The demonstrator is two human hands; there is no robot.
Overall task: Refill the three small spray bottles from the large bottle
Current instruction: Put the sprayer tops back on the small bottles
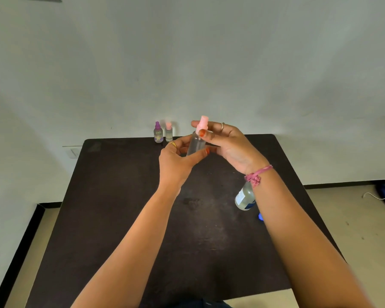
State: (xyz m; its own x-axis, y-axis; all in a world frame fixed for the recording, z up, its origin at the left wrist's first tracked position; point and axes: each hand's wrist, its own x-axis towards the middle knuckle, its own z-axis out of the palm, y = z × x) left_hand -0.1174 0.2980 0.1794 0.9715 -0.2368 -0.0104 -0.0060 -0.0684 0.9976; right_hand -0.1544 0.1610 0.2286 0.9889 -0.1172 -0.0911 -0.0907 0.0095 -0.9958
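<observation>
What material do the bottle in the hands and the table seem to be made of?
Held bottle: probably clear plastic, see-through body with matte pink spray cap; glass cannot be excluded. Table: dark, dull-finish top, perhaps wood laminate; faint sheen, no clear grain.

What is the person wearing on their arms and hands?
Both forearms are bare, with no sleeves in view. The left hand wears a gold ring. The right hand has a thin ring and a pink thread wristband. Nails are painted orange-red.
</observation>
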